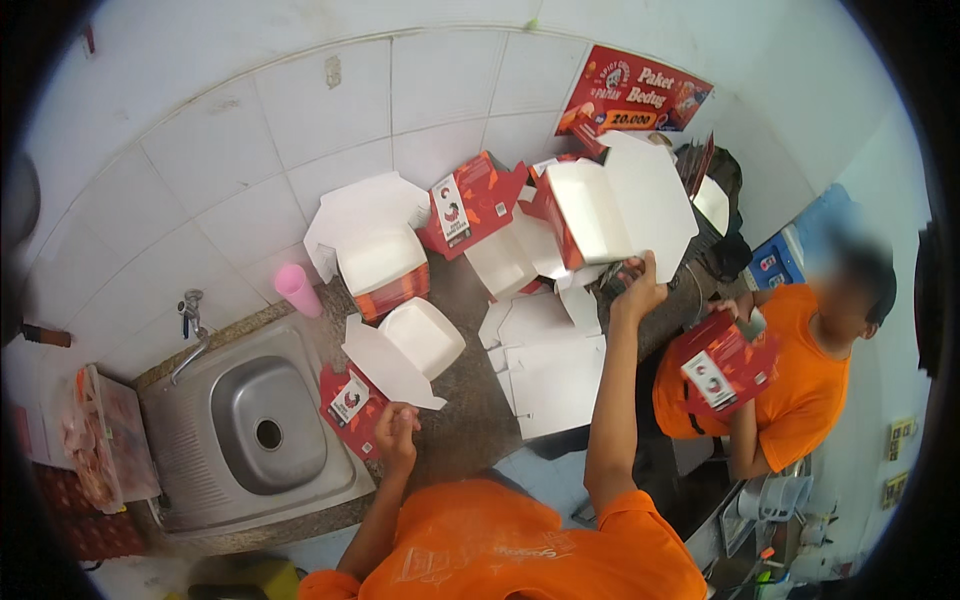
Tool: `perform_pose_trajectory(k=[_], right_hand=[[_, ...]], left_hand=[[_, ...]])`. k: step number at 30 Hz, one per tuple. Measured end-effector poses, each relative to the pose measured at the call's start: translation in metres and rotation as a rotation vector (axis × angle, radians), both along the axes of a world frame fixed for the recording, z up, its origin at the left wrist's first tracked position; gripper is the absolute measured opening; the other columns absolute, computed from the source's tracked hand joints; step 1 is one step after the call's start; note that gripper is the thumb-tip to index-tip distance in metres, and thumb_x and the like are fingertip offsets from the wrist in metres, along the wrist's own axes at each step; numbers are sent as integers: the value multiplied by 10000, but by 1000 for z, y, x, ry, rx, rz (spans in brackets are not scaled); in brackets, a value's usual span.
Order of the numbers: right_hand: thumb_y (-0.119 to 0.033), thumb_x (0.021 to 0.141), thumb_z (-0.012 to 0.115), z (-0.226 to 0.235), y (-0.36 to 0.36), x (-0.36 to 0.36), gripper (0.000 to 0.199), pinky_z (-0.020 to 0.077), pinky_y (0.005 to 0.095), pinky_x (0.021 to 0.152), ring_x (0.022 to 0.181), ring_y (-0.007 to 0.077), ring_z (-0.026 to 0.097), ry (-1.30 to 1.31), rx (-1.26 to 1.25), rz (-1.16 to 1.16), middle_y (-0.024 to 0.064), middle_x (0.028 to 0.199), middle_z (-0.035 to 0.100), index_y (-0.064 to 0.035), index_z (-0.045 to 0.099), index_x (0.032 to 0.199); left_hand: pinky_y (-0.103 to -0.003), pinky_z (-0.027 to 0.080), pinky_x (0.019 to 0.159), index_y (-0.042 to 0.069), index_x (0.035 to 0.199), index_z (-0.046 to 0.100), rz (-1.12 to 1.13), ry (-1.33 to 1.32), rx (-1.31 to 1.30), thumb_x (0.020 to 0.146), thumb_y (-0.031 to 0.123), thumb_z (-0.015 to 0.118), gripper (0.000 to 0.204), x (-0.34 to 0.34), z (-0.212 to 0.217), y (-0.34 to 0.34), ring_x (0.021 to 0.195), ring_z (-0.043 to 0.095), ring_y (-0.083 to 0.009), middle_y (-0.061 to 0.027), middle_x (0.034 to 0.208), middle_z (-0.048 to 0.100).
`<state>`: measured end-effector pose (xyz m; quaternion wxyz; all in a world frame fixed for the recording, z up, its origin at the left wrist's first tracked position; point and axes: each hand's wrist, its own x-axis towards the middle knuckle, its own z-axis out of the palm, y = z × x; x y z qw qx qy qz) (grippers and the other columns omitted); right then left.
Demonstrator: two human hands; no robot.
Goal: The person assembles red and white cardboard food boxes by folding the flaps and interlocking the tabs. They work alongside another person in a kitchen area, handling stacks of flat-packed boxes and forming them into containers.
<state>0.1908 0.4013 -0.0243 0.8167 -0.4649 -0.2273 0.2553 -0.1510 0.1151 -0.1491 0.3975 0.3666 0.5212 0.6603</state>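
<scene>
My right hand is raised over the counter, its fingers closed on the lower edge of an open red-and-white cardboard food box. The box is tilted, its white inside showing and its wide lid flap spread to the right. My left hand has its fingers curled, close beside the lower flap of another open food box. Whether it pinches that flap I cannot tell. Under that flap a red printed panel sticks out beside the sink.
More open food boxes stand along the tiled wall, and flat white cardboard lies mid-counter. A pink cup stands behind the steel sink. To the right, a co-worker in orange holds a red box. A plastic container stands far left.
</scene>
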Motion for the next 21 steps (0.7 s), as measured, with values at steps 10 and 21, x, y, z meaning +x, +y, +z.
perform_pose_trajectory(k=[10, 21], right_hand=[[-186, 1040, 588, -5, 106, -96, 296, 582, 294, 593, 766, 168, 717, -215, 79, 270, 99, 882, 737, 9, 588, 1262], [-248, 985, 674, -40, 140, -126, 618, 485, 384, 999, 1185, 264, 648, -599, 87, 677, 203, 1244, 684, 14, 410, 1479]], left_hand=[[-260, 409, 640, 23, 905, 608, 98, -85, -40, 1044, 251, 559, 271, -11, -15, -9, 681, 505, -90, -6, 734, 545], [-264, 409, 652, 7, 877, 610, 34, -5, -40, 1046, 205, 546, 269, -12, -15, 4, 677, 515, -94, -11, 719, 555]])
